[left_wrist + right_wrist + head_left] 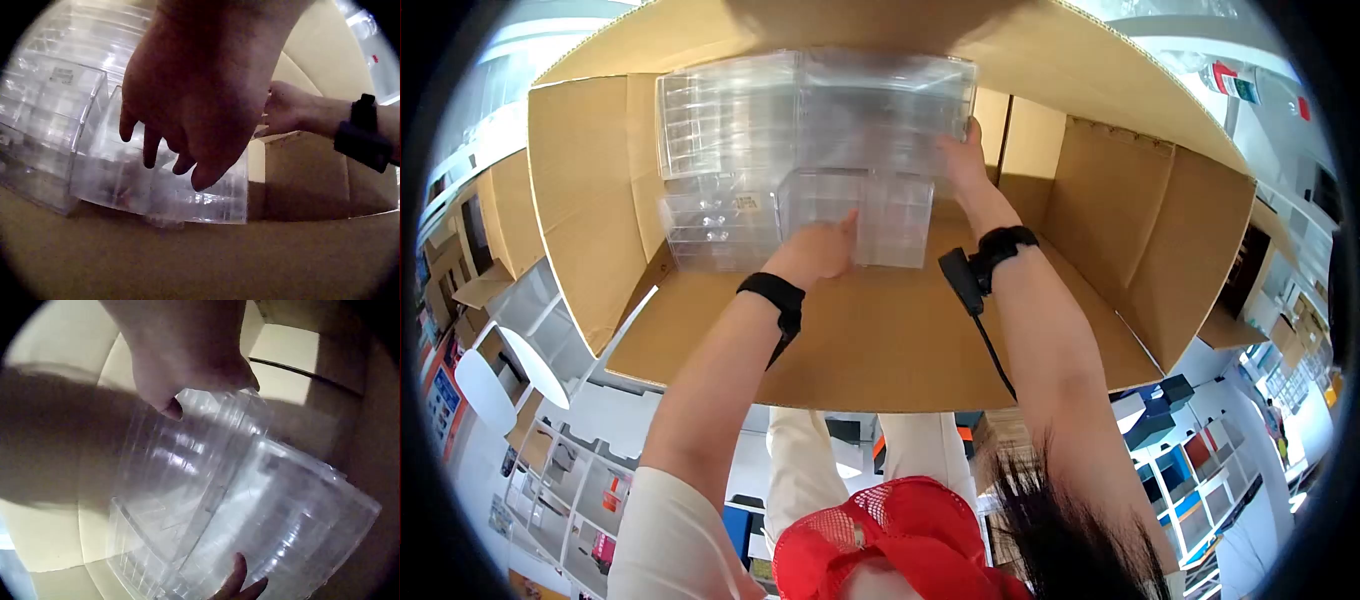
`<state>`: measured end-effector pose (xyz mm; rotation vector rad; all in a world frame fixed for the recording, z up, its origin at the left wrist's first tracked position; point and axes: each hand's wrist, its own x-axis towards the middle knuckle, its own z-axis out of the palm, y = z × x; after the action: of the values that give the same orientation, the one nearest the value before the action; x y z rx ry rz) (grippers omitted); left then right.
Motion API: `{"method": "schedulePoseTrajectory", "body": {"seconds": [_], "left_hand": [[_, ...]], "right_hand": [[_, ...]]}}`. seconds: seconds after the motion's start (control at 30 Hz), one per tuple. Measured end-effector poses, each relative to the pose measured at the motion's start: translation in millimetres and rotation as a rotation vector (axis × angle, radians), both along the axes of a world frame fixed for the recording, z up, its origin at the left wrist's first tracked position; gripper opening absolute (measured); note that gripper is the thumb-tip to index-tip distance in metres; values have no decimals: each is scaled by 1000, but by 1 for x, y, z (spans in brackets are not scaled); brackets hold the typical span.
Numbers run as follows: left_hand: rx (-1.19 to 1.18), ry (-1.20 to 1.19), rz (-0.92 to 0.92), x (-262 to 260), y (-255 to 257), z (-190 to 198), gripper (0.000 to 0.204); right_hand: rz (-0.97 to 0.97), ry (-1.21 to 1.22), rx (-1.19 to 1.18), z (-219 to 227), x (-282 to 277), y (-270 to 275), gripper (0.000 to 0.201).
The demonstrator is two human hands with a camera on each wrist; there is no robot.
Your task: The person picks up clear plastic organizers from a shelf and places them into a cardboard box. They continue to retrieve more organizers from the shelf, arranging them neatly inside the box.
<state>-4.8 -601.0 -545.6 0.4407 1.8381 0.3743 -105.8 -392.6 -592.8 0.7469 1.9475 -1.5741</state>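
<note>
Clear plastic containers, some with divided compartments, sit in two rows inside a large cardboard box (850, 330). My right hand (965, 165) grips the right end of the rear container (880, 110); in the right wrist view its thumb lies over the edge, other fingers partly hidden. My left hand (825, 248) is at the smaller front container (900, 220), fingers spread and pointing down over it in the left wrist view. Left of that stands another front container (725, 225) with a small label. A ribbed, divided container (725, 125) fills the rear left.
Cardboard side walls (585, 190) and the raised rear flap (1010, 40) surround the containers. A dark strip (294, 370) runs along the box wall near the right hand. A black cable (997, 358) hangs from the right wrist camera. Shelving (570, 500) stands outside at the left.
</note>
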Motion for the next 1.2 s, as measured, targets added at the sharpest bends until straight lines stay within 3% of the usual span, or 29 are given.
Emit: {"method": "schedulePoseTrajectory", "body": {"seconds": [0.07,0.13,0.2,0.3,0.37,0.4,0.43,0.47,0.5,0.53,0.57,0.6,0.63,0.67,0.73,0.77,0.83,0.87,0.9,0.93,0.97,1.0,1.03,1.2], "left_hand": [[108,7,7,18,-7,-41,46],[143,58,-141,14,-7,-42,45],[83,124,-447,-13,2,8,44],[76,154,451,-26,-18,73,43],[124,280,737,-23,-39,98,42],[156,351,881,-25,-51,119,42],[132,332,965,-31,-63,155,42],[113,311,1050,-33,-75,192,41],[122,344,1091,-32,-87,224,39],[135,375,1134,-28,-98,257,38],[184,332,1229,-23,-107,292,36],[239,283,1319,-16,-117,326,35],[221,353,1250,-5,-126,354,34],[198,423,1182,8,-137,378,33],[346,374,1255,52,-173,380,32],[155,460,1128,63,-174,413,31],[181,473,1202,109,-198,417,26],[385,503,1285,138,-219,388,23],[490,448,1368,160,-226,391,24],[430,380,1421,168,-215,437,26],[414,318,1496,182,-217,450,26],[401,258,1524,196,-227,442,26],[398,206,1576,201,-223,468,27],[458,291,1617,236,-273,485,29]], "right_hand": [[110,-37,-89,16,-1,10,82],[227,-67,-71,22,-7,21,82],[336,-109,68,21,-4,40,82],[324,-189,80,60,7,71,75],[453,-237,119,103,17,98,72],[420,-385,32,146,19,105,69],[510,-265,190,151,35,128,68],[470,-297,90,168,46,148,70],[478,-317,61,193,53,166,67],[407,-330,52,253,56,163,64],[504,-167,134,244,75,195,61],[434,-216,119,266,85,206,60],[365,-274,104,289,100,218,59],[426,-233,159,294,121,239,55],[532,-157,272,292,162,282,48],[179,-364,180,331,172,262,42],[122,-444,54,353,211,270,41],[72,-460,48,373,229,270,41],[19,-487,35,385,251,266,41],[-37,-492,-10,382,276,269,43],[-89,-502,-53,381,296,273,44],[-103,-553,-85,388,308,269,42],[-118,-604,-117,396,317,263,41],[-1,-429,-200,406,332,193,42]]}}
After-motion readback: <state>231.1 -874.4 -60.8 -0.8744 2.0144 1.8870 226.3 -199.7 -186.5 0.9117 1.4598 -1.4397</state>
